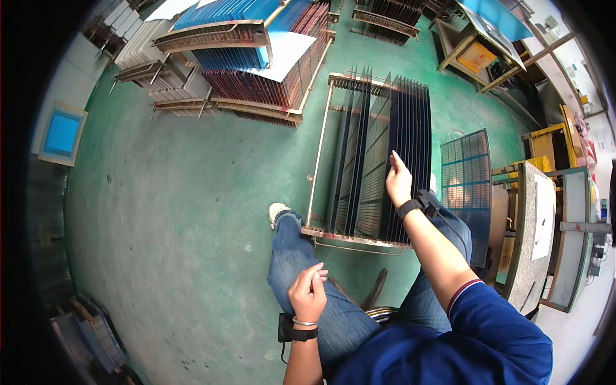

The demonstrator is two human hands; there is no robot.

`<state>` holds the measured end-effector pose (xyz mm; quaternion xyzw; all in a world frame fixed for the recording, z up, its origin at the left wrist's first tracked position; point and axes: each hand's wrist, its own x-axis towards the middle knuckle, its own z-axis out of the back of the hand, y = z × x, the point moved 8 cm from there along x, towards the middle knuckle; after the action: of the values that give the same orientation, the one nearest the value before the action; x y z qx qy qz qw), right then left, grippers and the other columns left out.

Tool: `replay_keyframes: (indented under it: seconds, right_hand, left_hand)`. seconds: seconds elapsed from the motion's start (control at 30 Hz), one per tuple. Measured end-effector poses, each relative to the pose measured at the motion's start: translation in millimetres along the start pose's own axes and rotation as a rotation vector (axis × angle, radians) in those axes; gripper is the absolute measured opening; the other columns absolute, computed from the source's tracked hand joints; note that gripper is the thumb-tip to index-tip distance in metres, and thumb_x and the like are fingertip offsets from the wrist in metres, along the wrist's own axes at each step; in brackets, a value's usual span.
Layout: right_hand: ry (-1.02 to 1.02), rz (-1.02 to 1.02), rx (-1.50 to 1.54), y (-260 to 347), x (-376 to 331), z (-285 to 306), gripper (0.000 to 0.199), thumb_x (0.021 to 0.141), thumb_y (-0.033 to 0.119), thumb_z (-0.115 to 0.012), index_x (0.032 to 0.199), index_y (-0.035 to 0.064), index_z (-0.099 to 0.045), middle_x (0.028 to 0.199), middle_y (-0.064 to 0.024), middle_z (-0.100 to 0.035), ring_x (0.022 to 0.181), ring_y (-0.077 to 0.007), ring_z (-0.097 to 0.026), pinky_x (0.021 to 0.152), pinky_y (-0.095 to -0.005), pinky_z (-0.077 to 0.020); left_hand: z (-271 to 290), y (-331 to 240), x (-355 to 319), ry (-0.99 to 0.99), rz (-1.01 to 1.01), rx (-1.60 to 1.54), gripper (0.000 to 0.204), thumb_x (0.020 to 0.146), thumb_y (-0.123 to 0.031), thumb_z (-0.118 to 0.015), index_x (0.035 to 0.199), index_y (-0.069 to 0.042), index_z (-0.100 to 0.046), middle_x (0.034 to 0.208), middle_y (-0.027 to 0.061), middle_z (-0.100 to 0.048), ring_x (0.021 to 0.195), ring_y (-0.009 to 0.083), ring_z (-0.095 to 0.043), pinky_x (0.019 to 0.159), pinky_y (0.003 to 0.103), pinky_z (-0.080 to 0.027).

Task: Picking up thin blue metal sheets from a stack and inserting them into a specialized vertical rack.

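A metal rack stands on the floor in front of me with several thin panels upright in its slots. Dark, near-black panels fill its right side, and grid-patterned panels stand further left. My right hand is over the dark panels with its fingers stretched out side by side; whether it touches a panel edge I cannot tell. Above my left thigh, short of the rack, my left hand has its fingers bent together, and no object shows in it. Each wrist wears a black strap.
Further racks of panels stand at the far left, with white sheets and blue panels on top. A grid panel leans at the right beside a worktable. A blue-topped table stands far right. Framed boards lie low left.
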<state>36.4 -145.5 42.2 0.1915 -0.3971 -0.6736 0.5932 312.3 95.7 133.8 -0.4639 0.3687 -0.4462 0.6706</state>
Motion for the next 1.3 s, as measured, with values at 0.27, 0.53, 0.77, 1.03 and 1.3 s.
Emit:
replay_keyframes:
  seconds: [0.27,0.53,0.77,1.03,1.3]
  right_hand:
    - [0.207,-0.180,0.048,-9,-49,-67,0.042,0.094,0.022,-0.044,0.130,0.0002,-0.044,0.114,-0.0255,-0.057,0.107,-0.0364,-0.056,0.091,-0.0357,-0.0451]
    - [0.327,-0.149,-0.470,-9,-58,-94,0.037,0.088,0.025,-0.053,0.115,0.0011,-0.051,0.081,-0.0247,-0.064,0.070,-0.0398,-0.064,0.066,-0.0474,-0.0522]
    - [0.579,-0.306,-0.414,-31,-33,-94,0.030,0.083,0.023,-0.057,0.078,-0.0069,-0.061,0.076,-0.0273,-0.063,0.076,-0.0402,-0.064,0.070,-0.0447,-0.0529]
    - [0.276,0.137,-0.390,150,17,94,0.034,0.080,0.025,-0.053,0.069,-0.0071,-0.061,0.069,-0.0289,-0.058,0.070,-0.0450,-0.058,0.065,-0.0473,-0.0488]
    - [0.242,-0.301,0.810,149,-28,278,0.023,0.083,0.017,-0.061,0.096,-0.0021,-0.063,0.088,-0.0053,-0.065,0.074,-0.0109,-0.060,0.068,-0.0240,-0.0480]
  left_hand:
    - [2,0,-1,0.020,-0.036,0.032,0.018,0.087,0.000,-0.050,0.099,-0.001,-0.064,0.080,0.0112,-0.067,0.066,0.0163,-0.065,0.054,0.025,-0.051]
    - [9,3,-3,0.004,-0.060,0.060,0.018,0.087,0.000,-0.050,0.100,0.000,-0.063,0.079,0.0116,-0.066,0.064,0.0147,-0.065,0.053,0.024,-0.051]
    - [4,-3,2,0.003,-0.095,0.036,0.017,0.087,-0.001,-0.051,0.099,-0.001,-0.064,0.078,0.0105,-0.066,0.063,0.0136,-0.064,0.053,0.024,-0.050]
    - [2,-3,0,-0.010,-0.076,-0.021,0.017,0.086,0.000,-0.053,0.098,-0.003,-0.064,0.079,0.0100,-0.067,0.064,0.0168,-0.066,0.055,0.026,-0.052]
    - [-5,11,-12,0.045,0.147,-0.448,0.021,0.095,-0.012,-0.046,0.103,0.001,-0.060,0.088,0.0121,-0.066,0.077,0.0165,-0.064,0.065,0.027,-0.054]
